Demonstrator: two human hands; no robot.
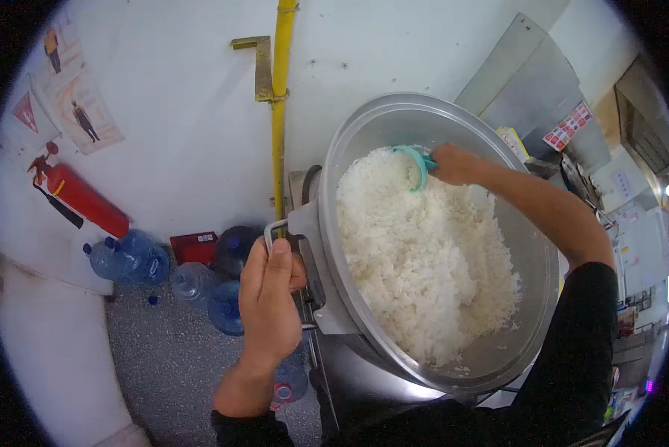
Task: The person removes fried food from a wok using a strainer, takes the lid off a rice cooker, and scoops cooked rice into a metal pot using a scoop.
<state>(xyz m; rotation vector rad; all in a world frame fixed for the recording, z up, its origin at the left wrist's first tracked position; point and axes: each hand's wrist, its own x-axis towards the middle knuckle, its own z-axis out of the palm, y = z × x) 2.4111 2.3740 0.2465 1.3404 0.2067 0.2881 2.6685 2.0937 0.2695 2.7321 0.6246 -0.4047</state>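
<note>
- 2 hands are at a large metal pot (539,261), 1 on its handle and 1 inside it.
- The left hand (269,305) has its fingers wrapped around the metal handle (268,232) on the pot's side.
- The right hand (457,164) reaches over the far rim, its fingers closed on the grip of a teal scoop (422,175).
- The scoop sits partly sunk in white rice (416,261), near the pot's far wall.
- The rice is heaped inside the pot, higher toward the left wall.
- A shiny surface (360,369) shows beneath the pot.
- Past the left hand, large plastic bottles (146,257) stand on the floor (152,350).
</note>
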